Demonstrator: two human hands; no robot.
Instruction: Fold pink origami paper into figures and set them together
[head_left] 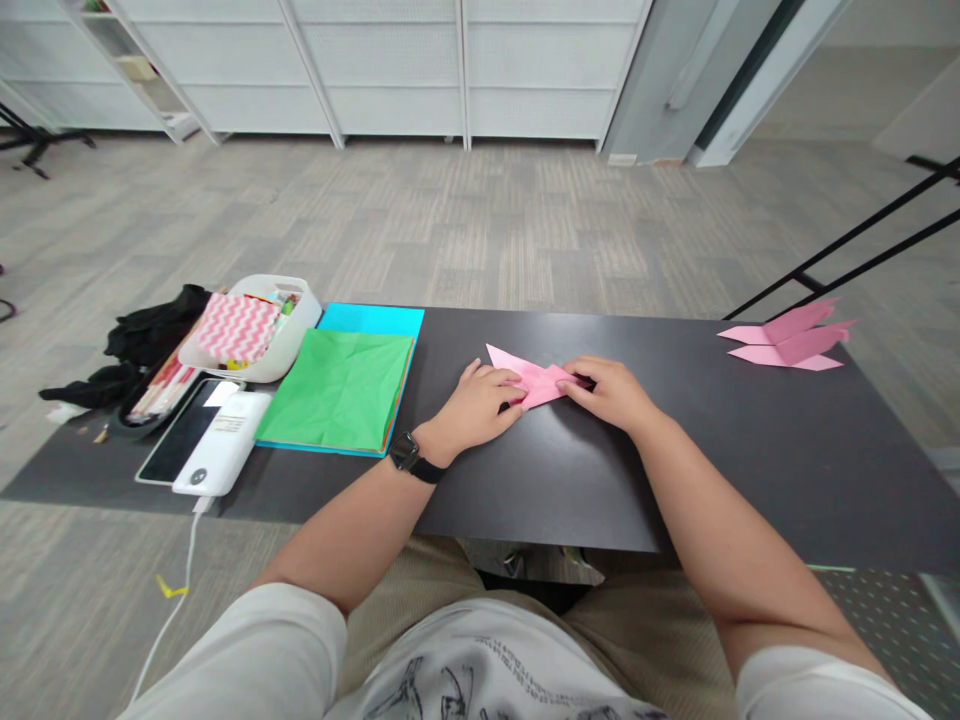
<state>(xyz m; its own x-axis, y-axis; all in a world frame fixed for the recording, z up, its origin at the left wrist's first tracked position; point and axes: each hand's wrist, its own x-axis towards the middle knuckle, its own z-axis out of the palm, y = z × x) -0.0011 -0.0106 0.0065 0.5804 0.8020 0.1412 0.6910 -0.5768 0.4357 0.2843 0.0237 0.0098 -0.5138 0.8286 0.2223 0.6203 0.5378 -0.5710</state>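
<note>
White cabinets [382, 70] line the far side of the gray patterned carpet [450, 220].

The left hand [478, 405] is lying palm-down, pointing toward two o'clock, while the right hand [613, 390] is pinching, pointing toward ten.

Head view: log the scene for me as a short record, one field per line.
Left hand: fingers on the pink paper, watch on the wrist
Right hand: thumb and fingers at the paper's right end
Paper state: partly folded, a pointed corner toward the far left
Surface: dark table
Far right: two folded pink shapes
Left of hands: green sheet on top of a blue one
Farther left: white basket, power bank with cable
</note>
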